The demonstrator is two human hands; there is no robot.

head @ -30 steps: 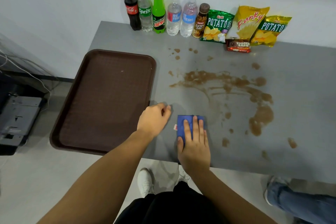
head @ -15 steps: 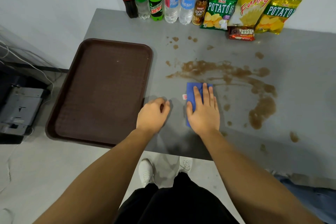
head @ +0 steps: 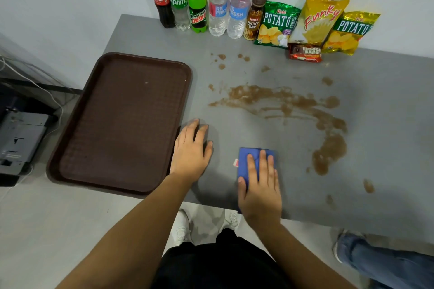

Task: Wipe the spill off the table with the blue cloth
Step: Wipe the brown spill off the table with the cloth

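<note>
A folded blue cloth (head: pixel 244 159) lies flat on the grey table (head: pixel 387 147) near its front edge. My right hand (head: pixel 260 190) presses down on it, fingers spread over its near half. A brown spill (head: pixel 281 101) arcs across the table beyond and to the right of the cloth, ending in a thick patch (head: pixel 328 155), with scattered drops around it. My left hand (head: pixel 191 150) rests flat on the table beside the tray, fingers loosely apart, holding nothing.
A brown tray (head: pixel 122 119) sits at the left, overhanging the table edge. Several bottles (head: pixel 199 2) and snack bags (head: pixel 317 23) line the back edge by the wall. Another person's jeans leg (head: pixel 387 263) shows at lower right.
My right hand pushed the cloth away toward the spill, then pulled it back to the front edge. My left hand's fingers have uncurled and now lie flatter.
</note>
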